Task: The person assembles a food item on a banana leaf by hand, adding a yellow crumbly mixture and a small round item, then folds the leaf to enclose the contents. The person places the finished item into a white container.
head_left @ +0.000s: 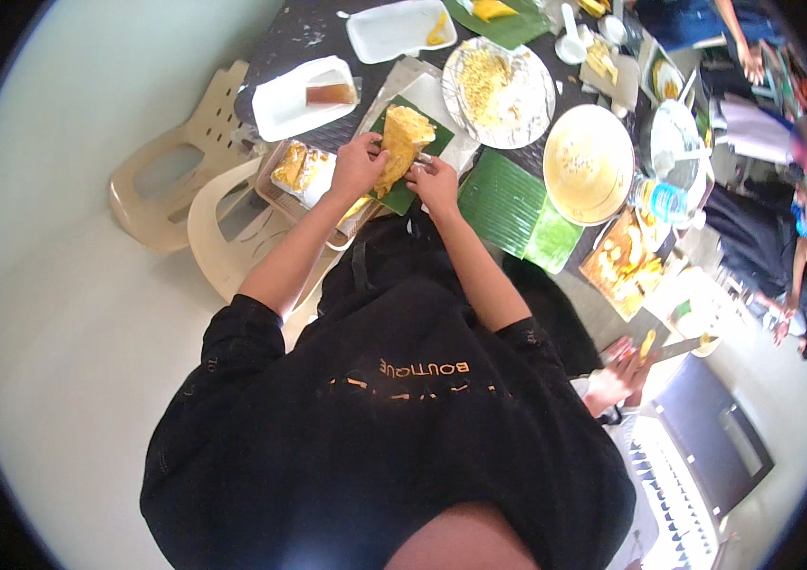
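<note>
Over a dark table, my left hand is closed at the left edge of a tall lump of yellow food, fingertips against it. The food rests on a green leaf piece, its upper face pale and crumbly. At the lower right of the food, my right hand is pinched around something small that I cannot make out. Farther right lies a stack of cut green leaves. Beyond it, a patterned plate bears yellow shredded food.
A foam tray with a brown packet and a basket of wrapped food are left. Right stand a wide bowl, a bottle and a board of yellow pieces. Another person's hand holds a knife. Plastic chairs stand left.
</note>
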Demonstrator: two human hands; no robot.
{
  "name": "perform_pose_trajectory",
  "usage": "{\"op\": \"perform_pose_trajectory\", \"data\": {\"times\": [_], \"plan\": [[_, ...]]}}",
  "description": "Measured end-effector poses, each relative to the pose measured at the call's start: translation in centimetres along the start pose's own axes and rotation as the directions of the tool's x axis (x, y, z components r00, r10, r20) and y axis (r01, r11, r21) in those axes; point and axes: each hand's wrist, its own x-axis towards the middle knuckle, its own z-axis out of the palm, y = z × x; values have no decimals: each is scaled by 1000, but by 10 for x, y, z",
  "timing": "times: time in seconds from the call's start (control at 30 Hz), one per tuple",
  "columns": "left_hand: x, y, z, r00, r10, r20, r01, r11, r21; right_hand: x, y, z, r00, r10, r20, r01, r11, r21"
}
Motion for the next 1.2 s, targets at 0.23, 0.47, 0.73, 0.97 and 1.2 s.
{"op": "perform_pose_trajectory", "data": {"times": [0.23, 0.47, 0.73, 0.97, 1.2], "plan": [[-17, -15, 10, 997, -66, -48, 64, 997, -40, 0, -10, -15, 980, 161, 115, -165, 986, 27], [-25, -17, 19, 992, -71, -100, 64, 995, -73, -1, -24, -14, 934, 270, 236, -268, 963, -39], [-27, -18, 20, 996, -42, -83, 49, 996, 79, -1, -32, -17, 914, 334, 230, -310, 941, -136], [-28, -26, 25, 994, -60, -86, 83, 954, 287, -6, -43, -49, 901, 309, 303, -263, 947, -185], [-36, -24, -8, 992, -48, -120, 77, 965, 251, -10, -27, -71, 939, 208, 274, -216, 976, -3]]}}
